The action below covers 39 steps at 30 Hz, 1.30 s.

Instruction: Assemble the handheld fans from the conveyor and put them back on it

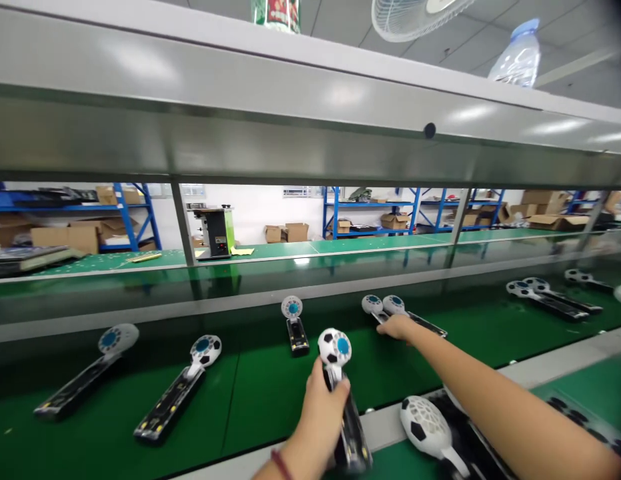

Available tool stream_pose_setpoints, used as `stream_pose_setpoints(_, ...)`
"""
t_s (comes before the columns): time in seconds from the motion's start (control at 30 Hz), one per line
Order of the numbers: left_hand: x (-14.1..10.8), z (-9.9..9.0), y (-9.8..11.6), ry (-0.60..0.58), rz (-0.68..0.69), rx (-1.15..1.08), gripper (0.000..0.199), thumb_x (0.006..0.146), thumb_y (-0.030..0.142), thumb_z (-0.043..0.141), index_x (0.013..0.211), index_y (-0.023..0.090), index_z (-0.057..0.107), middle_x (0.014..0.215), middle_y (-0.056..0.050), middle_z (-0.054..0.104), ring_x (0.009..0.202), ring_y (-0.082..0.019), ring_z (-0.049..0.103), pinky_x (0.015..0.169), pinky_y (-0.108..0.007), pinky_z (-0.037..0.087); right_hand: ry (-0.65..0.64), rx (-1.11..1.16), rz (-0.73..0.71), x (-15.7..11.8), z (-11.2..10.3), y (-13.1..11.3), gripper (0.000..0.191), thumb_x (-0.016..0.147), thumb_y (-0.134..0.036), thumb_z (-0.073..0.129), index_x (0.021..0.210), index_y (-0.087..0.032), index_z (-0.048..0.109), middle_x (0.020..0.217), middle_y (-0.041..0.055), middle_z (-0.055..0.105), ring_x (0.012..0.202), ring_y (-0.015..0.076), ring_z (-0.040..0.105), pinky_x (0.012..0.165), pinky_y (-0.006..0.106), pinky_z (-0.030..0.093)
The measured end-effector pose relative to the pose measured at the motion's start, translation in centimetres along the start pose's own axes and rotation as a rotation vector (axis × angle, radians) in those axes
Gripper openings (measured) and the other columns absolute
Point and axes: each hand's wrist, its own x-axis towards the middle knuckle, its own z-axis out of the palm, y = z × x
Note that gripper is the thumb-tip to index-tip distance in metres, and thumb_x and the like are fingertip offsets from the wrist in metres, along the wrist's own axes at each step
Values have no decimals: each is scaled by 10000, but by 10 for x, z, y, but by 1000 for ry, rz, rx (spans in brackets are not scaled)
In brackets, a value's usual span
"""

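Observation:
My left hand (320,407) is wrapped round the handle of a device with a soccer-ball head (335,347), held upright near the belt's front edge. Farther back on the right, my right hand (396,328) reaches over the green belt (260,380) and has its fingers closed at one of two paired devices (373,305); its grip is partly hidden. A smaller-looking device (292,308) lies beyond my left hand. Two more, one with a soccer-pattern head (206,350) and one with a white head (119,339), lie at the left.
Several devices (520,289) lie farther right on the belt. Another patterned head (426,425) is at the near edge, under my right forearm. A metal shelf (290,133) spans overhead, with posts behind the belt. Boxes and blue racks (335,213) stand in the background.

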Motion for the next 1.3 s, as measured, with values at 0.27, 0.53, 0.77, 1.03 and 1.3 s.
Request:
stream_pose_setpoints(0.27, 19, 31, 44, -48, 73, -224, 533, 763, 408, 515, 1227, 174, 398, 1355, -140, 355, 1245, -248, 308, 978, -360, 287, 2, 230, -146, -100, -8, 17, 296, 868, -328, 434, 1084, -130, 473, 875, 38, 616, 716, 137, 602, 656, 282, 488)
stream_pose_setpoints(0.53, -82, 1, 68, -207, -211, -676, 505, 688, 623, 442, 690, 134, 566, 533, -9, 570, 432, -95, 530, 425, -195, 405, -237, 386, -682, -261, 27, 44, 558, 784, -299, 491, 1294, -210, 283, 1260, 92, 431, 1119, 194, 457, 907, 274, 396)
stream_pose_setpoints(0.77, -124, -28, 5, -95, -412, -660, 479, 703, 575, 487, 613, 114, 581, 452, -16, 571, 428, -99, 532, 381, -181, 318, -334, 77, -687, -275, 76, 56, 341, 603, -4, 538, 882, -173, 636, 1000, 78, 588, 937, 221, 528, 803, 288, 440)
stream_pose_setpoints(1.03, -133, -14, -21, -75, -234, -551, 461, 772, 548, 399, 631, 131, 536, 452, -21, 576, 455, -124, 526, 539, -246, 396, -336, 169, -567, -272, 83, 50, 237, 571, 9, 535, 718, -158, 619, 836, 45, 618, 831, 180, 537, 733, 244, 424)
stream_pose_setpoints(1.3, -133, -10, -15, -4, -330, -513, 437, 715, 593, 451, 727, 159, 498, 434, 0, 570, 478, -154, 558, 534, -251, 412, -384, 302, -534, -272, 74, 54, 221, 632, 10, 492, 651, -200, 559, 781, 1, 607, 806, 143, 553, 718, 198, 420)
